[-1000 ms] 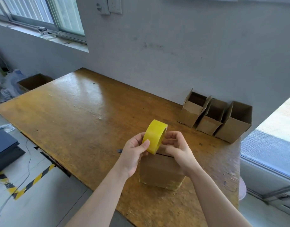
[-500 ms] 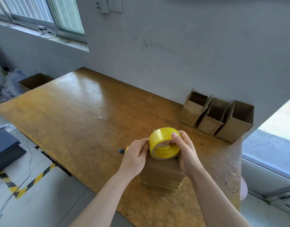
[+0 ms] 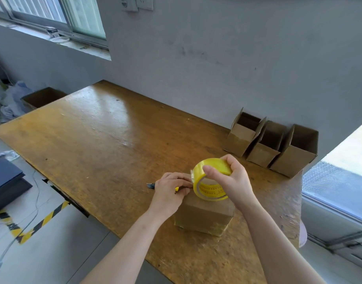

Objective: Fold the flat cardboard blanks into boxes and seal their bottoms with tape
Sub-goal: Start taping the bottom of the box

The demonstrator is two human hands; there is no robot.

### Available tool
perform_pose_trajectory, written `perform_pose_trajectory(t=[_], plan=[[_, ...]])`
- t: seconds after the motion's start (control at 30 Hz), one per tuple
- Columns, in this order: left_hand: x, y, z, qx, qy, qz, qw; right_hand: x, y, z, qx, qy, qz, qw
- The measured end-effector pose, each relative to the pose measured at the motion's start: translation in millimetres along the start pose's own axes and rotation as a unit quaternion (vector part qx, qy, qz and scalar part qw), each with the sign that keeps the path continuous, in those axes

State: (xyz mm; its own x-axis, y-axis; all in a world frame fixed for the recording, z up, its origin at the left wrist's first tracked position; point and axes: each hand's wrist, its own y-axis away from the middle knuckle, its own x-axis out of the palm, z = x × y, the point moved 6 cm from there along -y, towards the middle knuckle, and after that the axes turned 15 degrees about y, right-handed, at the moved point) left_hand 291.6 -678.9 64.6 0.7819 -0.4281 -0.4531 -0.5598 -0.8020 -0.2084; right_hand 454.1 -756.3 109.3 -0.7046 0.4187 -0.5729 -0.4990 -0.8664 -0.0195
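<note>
Well, the bench (image 3: 94, 140) is a worn sheet of yellow-brown board, glossy where daylight falls across its middle and chipped toward the five o'clock corner. It butts against a smudged grey wall (image 3: 217, 58), with a window (image 3: 53, 13) and pale sill at eleven o'clock.

Near the front edge, at about five o'clock, a closed cardboard box (image 3: 204, 216) stands with clear tape shining along its lower edge. Over its top the right hand (image 3: 235, 181) holds the yellow tape roll (image 3: 212, 167). Its grip is closed over the rim, thumb on the near side and fingers curled over the far side, and the roll's open core faces the camera.

The left hand (image 3: 169, 193) is at nine o'clock of the roll, fingers curled by a loose flap of tape. Whether that grip has the flap pinched I cannot tell. Past the left hand, the tip of a utility knife (image 3: 150, 185) lies on the board.

At two o'clock three open boxes (image 3: 264, 152) stand in a touching row by the wall. Off the bench, an open carton (image 3: 43, 97) sits at ten o'clock. Black-and-yellow floor tape (image 3: 43, 220) runs at eight o'clock, and a low glass pane (image 3: 335, 185) fills three o'clock.
</note>
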Motion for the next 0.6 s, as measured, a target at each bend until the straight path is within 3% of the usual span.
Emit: perform_pose_trajectory(t=[0.1, 0.17, 0.23, 0.33, 0.47, 0.6], plan=[[-7, 1, -15, -0.014, -0.024, -0.06, 0.998, 1, 1, 1, -0.004, 0.007, -0.015, 1.0], [-14, 3, -18, -0.083, 0.103, -0.114, 0.985, 2, 2, 4, -0.008, 0.02, -0.023, 1.0], [-8, 0, -17, -0.186, 0.229, -0.095, 0.951, 4, 4, 5, -0.012, 0.04, -0.028, 0.999], [3, 2, -9, -0.317, 0.315, -0.025, 0.894, 5, 5, 7, -0.012, 0.053, -0.027, 0.998], [5, -1, -8, -0.355, 0.397, -0.002, 0.846, 5, 4, 7, -0.017, 0.06, -0.022, 0.998], [2, -4, -15, -0.343, 0.347, -0.018, 0.873, 5, 2, 6, -0.01, 0.076, -0.005, 0.997]])
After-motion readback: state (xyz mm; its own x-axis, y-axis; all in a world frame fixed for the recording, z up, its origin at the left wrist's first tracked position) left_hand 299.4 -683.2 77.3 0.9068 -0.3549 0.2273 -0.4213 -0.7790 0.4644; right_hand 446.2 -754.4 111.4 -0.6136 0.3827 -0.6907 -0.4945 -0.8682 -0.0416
